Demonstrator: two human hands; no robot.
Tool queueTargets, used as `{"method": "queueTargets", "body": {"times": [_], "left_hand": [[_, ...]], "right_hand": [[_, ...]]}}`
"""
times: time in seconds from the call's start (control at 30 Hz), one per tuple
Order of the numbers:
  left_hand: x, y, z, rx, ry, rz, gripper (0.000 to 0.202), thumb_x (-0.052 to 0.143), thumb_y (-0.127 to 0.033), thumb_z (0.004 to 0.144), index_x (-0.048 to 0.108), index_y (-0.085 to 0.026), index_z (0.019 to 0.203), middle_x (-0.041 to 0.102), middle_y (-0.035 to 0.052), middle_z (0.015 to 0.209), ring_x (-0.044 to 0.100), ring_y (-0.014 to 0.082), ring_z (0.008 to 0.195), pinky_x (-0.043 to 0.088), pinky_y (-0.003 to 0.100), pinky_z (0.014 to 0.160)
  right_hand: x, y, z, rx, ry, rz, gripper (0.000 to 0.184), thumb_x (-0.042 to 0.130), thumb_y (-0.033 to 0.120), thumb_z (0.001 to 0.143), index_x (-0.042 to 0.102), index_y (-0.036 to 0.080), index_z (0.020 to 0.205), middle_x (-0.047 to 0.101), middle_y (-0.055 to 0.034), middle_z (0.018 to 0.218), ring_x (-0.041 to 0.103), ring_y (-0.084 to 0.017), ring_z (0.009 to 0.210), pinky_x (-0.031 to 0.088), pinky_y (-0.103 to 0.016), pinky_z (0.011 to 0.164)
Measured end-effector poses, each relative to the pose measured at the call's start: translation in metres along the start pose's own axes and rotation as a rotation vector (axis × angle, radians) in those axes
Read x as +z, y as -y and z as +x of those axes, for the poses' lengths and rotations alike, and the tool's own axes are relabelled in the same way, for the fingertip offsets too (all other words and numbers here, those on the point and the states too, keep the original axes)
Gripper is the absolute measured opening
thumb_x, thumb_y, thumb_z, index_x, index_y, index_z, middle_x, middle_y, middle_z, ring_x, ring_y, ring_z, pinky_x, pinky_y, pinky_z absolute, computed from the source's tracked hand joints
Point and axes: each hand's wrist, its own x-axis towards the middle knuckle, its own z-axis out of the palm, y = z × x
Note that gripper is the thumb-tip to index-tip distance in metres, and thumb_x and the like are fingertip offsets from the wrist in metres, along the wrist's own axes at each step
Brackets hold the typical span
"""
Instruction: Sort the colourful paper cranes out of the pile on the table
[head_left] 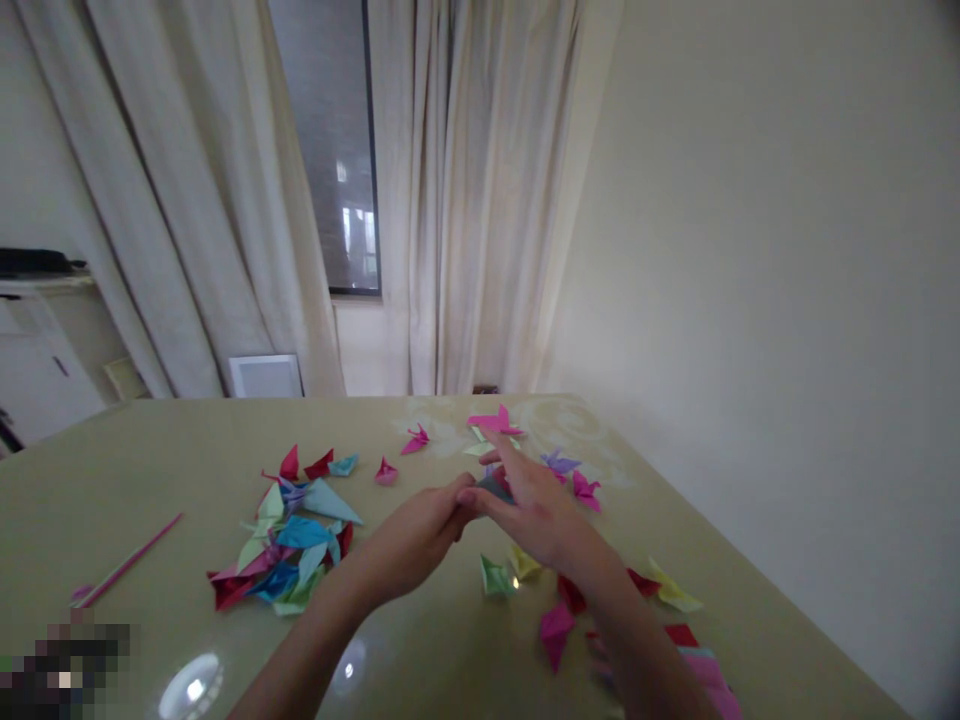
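Observation:
Over the middle of the table, both hands meet at a small grey-blue folded paper (495,487). My left hand (427,530) pinches its near left side between thumb and fingers. My right hand (536,505) has its thumb against the paper, with the fingers stretched over it and hiding much of its shape. Just below the hands lie a green folded paper piece (495,577) and a yellow folded piece (523,563). Beyond the right fingers sits a pink folded paper (495,420), partly covered.
A heap of colourful paper cranes (304,532) spreads at left, with a pink stick-like item (139,562) farther left. Pink cranes (416,439) stand near the far edge. More folded pieces, among them a magenta one (556,632), lie around my right forearm. A wall (787,350) borders the table's right side.

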Motion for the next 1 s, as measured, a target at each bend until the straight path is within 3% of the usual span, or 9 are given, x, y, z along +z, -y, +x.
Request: {"method": "queueTargets", "body": {"times": [0.1,0.17,0.3,0.43,0.53,0.63,0.8,0.9,1.0], "left_hand": [[-0.001,-0.014,-0.005,0.025,-0.060,0.010,0.018,0.052,-0.043,0.106,0.054,-0.025,0.108,0.071,0.0008,0.100,0.066,0.0204,0.092,0.045,0.029,0.079],[-0.002,-0.023,-0.009,0.042,-0.060,0.016,0.019,0.059,-0.044,0.104,0.054,-0.026,0.107,0.070,-0.0005,0.100,0.065,0.0201,0.091,0.044,0.028,0.077],[-0.010,-0.034,-0.018,0.056,0.053,0.108,0.019,0.056,-0.043,0.106,0.059,-0.025,0.100,0.068,-0.0022,0.088,0.062,0.0189,0.081,0.039,0.028,0.069],[-0.010,-0.038,-0.021,0.079,0.165,0.185,0.016,0.058,-0.037,0.103,0.069,-0.026,0.104,0.071,-0.0007,0.088,0.065,0.0199,0.083,0.041,0.029,0.071],[0.016,-0.048,-0.020,0.155,0.199,0.164,0.021,0.055,-0.036,0.105,0.071,-0.024,0.111,0.074,0.0029,0.099,0.068,0.0209,0.090,0.047,0.030,0.080],[0.065,-0.060,-0.023,0.258,0.271,0.165,0.025,0.057,-0.038,0.105,0.068,-0.023,0.122,0.074,0.0077,0.119,0.068,0.0248,0.109,0.051,0.036,0.096],[0.135,-0.061,-0.035,0.342,0.437,0.273,0.043,0.074,-0.035,0.094,0.063,-0.023,0.134,0.067,0.0131,0.140,0.062,0.0326,0.131,0.049,0.046,0.113],[0.139,-0.051,-0.047,0.299,0.423,0.337,0.038,0.071,-0.029,0.096,0.064,-0.024,0.133,0.069,0.0113,0.136,0.065,0.0319,0.126,0.053,0.046,0.109],[0.117,-0.027,-0.062,0.206,0.324,0.413,0.028,0.061,-0.022,0.099,0.067,-0.025,0.126,0.072,0.0089,0.127,0.068,0.0293,0.118,0.056,0.045,0.104]], "right_hand": [[-0.027,0.013,-0.016,-0.046,-0.012,-0.070,0.031,0.074,0.036,0.097,0.071,0.024,0.126,0.078,-0.0056,0.106,0.071,-0.025,0.099,0.050,-0.034,0.088],[-0.045,0.022,-0.030,-0.089,-0.021,-0.121,0.012,0.067,0.034,0.100,0.074,0.025,0.101,0.077,-0.0028,0.095,0.070,-0.022,0.089,0.048,-0.031,0.083],[-0.080,0.023,-0.064,0.000,-0.130,-0.155,0.022,0.061,0.042,0.100,0.069,0.025,0.088,0.072,-0.0015,0.082,0.063,-0.019,0.074,0.045,-0.028,0.068],[-0.103,-0.019,-0.114,0.205,-0.124,-0.108,0.034,0.054,0.050,0.102,0.065,0.024,0.085,0.068,-0.0022,0.076,0.062,-0.020,0.072,0.046,-0.028,0.065],[-0.098,-0.063,-0.163,0.346,-0.151,-0.092,0.044,0.054,0.062,0.098,0.063,0.023,0.079,0.064,-0.0013,0.071,0.060,-0.020,0.069,0.048,-0.029,0.064],[-0.075,-0.102,-0.208,0.460,-0.144,-0.044,0.048,0.052,0.066,0.098,0.070,0.022,0.088,0.073,-0.0053,0.086,0.067,-0.026,0.083,0.055,-0.036,0.078],[-0.035,-0.139,-0.245,0.417,-0.294,-0.340,0.045,0.062,0.064,0.092,0.075,0.021,0.101,0.074,-0.0133,0.104,0.068,-0.033,0.100,0.056,-0.047,0.092],[-0.025,-0.143,-0.244,0.339,-0.290,-0.466,0.061,0.068,0.061,0.092,0.066,0.024,0.141,0.067,-0.0161,0.137,0.061,-0.035,0.128,0.048,-0.052,0.110],[-0.025,-0.142,-0.237,0.286,-0.091,-0.499,0.076,0.070,0.066,0.090,0.056,0.029,0.155,0.058,-0.0154,0.156,0.051,-0.038,0.144,0.041,-0.058,0.118]]}}
